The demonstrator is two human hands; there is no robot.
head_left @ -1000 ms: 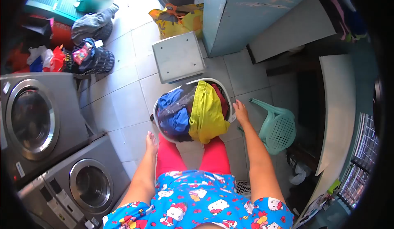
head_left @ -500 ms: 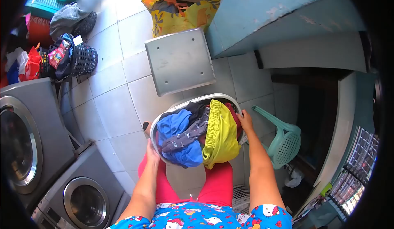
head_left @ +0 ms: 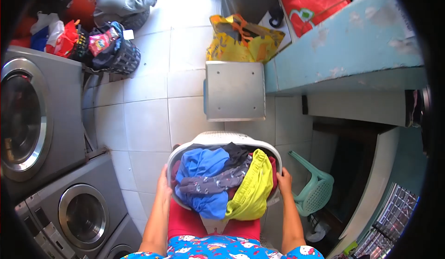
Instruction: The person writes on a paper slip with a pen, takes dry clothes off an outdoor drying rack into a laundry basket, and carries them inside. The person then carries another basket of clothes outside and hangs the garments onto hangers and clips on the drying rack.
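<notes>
A white laundry basket (head_left: pixel 214 138) hangs close in front of my body, above my legs. Blue clothing (head_left: pixel 201 162), a dark patterned cloth (head_left: pixel 215 181) and yellow-green shorts (head_left: pixel 252 187) fill it, with some black and dark red pieces between. My left hand (head_left: pixel 164 185) grips the basket's left side, its fingers partly hidden behind the rim. On the right side, my right hand (head_left: pixel 284 181) is wrapped round the rim.
Front-loading machines (head_left: pixel 83 216) stand at the left. Ahead are a grey square stool (head_left: pixel 235 91) and a yellow bag (head_left: pixel 243 38). A green plastic chair (head_left: pixel 315 189) is at the right. Another laundry basket (head_left: pixel 125 57) stands at the upper left.
Both hands have come onto the basket's sides from apart. The basket has been lifted and now sits lower in view, farther from the stool. The view has turned and shifted.
</notes>
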